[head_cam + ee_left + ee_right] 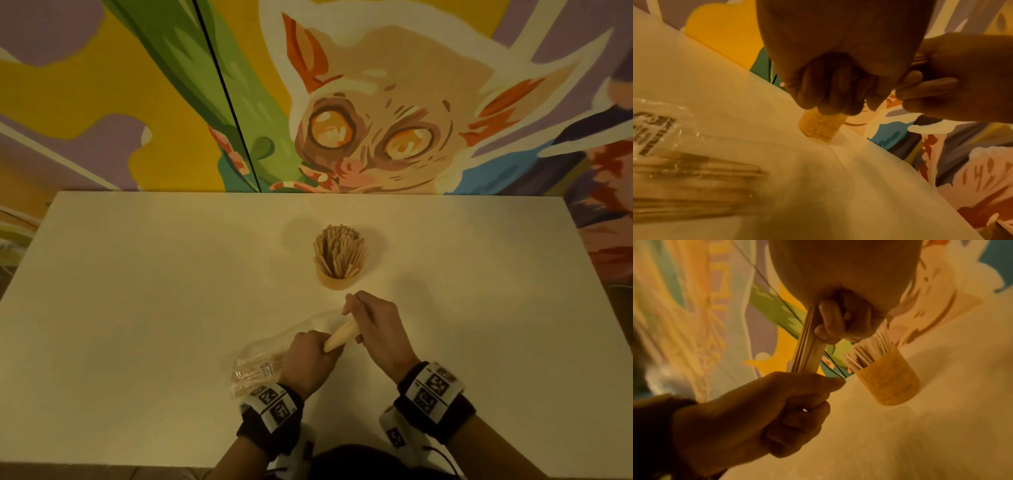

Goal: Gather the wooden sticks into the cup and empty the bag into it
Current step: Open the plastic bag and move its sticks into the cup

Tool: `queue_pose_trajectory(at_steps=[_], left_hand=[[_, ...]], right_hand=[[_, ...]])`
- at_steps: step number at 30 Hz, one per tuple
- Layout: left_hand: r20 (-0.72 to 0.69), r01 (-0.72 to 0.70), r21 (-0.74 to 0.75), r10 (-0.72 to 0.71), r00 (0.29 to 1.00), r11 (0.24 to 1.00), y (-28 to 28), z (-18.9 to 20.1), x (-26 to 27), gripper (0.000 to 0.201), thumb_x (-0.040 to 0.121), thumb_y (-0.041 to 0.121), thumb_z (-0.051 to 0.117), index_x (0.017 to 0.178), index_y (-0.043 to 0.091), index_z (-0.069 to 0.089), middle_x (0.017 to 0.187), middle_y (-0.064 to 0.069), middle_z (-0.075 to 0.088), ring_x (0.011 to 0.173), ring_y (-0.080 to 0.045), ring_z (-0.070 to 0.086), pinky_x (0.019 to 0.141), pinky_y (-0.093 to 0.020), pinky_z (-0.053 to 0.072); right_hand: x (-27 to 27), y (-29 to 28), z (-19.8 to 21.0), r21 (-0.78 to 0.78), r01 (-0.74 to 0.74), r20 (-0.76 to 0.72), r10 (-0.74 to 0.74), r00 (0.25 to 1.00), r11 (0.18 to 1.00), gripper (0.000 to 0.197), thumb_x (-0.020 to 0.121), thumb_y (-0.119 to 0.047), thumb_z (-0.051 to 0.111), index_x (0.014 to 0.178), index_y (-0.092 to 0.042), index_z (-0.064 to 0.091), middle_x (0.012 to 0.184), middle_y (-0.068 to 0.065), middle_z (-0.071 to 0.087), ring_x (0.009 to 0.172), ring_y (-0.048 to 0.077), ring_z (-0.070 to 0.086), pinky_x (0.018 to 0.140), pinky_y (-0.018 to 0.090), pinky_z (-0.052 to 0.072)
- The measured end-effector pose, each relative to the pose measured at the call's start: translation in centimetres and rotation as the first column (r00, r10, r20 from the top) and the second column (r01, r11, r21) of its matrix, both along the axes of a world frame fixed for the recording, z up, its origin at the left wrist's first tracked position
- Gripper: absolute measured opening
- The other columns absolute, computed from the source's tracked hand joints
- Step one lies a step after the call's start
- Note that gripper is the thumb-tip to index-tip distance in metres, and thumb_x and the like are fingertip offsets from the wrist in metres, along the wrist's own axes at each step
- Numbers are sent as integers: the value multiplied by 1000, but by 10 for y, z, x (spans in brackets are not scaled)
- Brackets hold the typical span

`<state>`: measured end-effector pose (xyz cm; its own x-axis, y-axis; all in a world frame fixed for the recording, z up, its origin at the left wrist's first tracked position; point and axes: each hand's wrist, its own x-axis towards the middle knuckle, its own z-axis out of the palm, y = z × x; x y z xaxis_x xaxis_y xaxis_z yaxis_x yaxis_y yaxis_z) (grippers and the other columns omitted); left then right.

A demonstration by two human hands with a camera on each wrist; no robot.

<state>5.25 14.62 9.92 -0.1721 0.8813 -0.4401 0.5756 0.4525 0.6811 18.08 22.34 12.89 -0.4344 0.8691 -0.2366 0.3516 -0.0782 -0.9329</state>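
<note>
Before cup [337,279]: both hands grip flat wooden sticks [340,337].

Left hand [310,356] and right hand [373,320], fingers curled, meet close together, wrists banded.

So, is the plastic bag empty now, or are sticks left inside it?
Not empty. The bag lies on the table with several sticks inside, near its labelled end.
</note>
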Motion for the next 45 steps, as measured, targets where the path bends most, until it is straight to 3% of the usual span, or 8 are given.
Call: queue_pose_trajectory(at_steps=[7,11,14,17,25,31,34,45], left_hand=[[10,-16,23,16,1000,1000,36,-1,-9,45,91,30,58,50,26,41,48,7,42,45,-11,37,55,-30,28],[-2,-12,168,13,1000,986,60,-2,-7,29,90,31,61,63,25,52,54,11,47,49,-9,40,55,-28,28],[84,-64,270,43,996,961,74,-7,-8,15,86,32,69,94,19,68,72,11,59,62,-5,50,55,-13,32],[159,-139,278,97,983,950,82,-16,-18,18,82,33,74,90,21,62,74,11,59,63,-3,51,57,-10,37],[152,-140,171,114,982,975,90,-42,-34,9,87,38,67,87,30,62,78,9,65,66,-13,64,65,-36,56],[53,-82,189,73,996,979,103,-45,-32,8,88,31,64,88,25,60,69,10,69,61,-11,63,66,-37,55],[60,-93,193,83,995,977,102,-45,-31,9,89,30,62,92,21,60,72,9,70,64,-13,65,68,-37,55],[263,-283,134,241,934,950,37,-27,-66,10,94,9,56,87,10,64,76,-6,70,57,-6,60,50,-11,43]], right_hand=[[-13,37,-5,117,-24,172,3,985,993,24,81,-38,76,82,-15,68,75,-4,65,66,3,57,60,17,43],[-14,69,-8,156,-8,101,-8,995,988,18,86,-18,73,73,-9,65,74,4,66,69,15,60,67,33,47],[-11,95,2,231,-75,96,54,994,970,22,88,-20,71,72,-6,64,68,1,62,62,11,56,61,28,45],[-2,131,14,312,-67,114,33,993,948,27,88,-22,72,68,-8,60,55,-7,52,47,3,44,52,17,32],[-5,183,13,552,-164,263,15,965,818,29,89,-27,71,73,-5,60,48,-9,43,44,12,40,52,26,31],[-32,139,-34,383,-753,772,263,579,535,34,102,-40,37,88,-16,58,76,4,67,69,27,64,66,36,43],[-36,128,-48,366,-816,801,294,521,448,41,99,-37,21,78,-21,53,70,-3,63,66,23,58,78,39,40],[-27,132,-22,312,-720,815,215,538,619,49,97,-48,43,137,-20,37,110,8,70,89,32,66,84,41,41]])
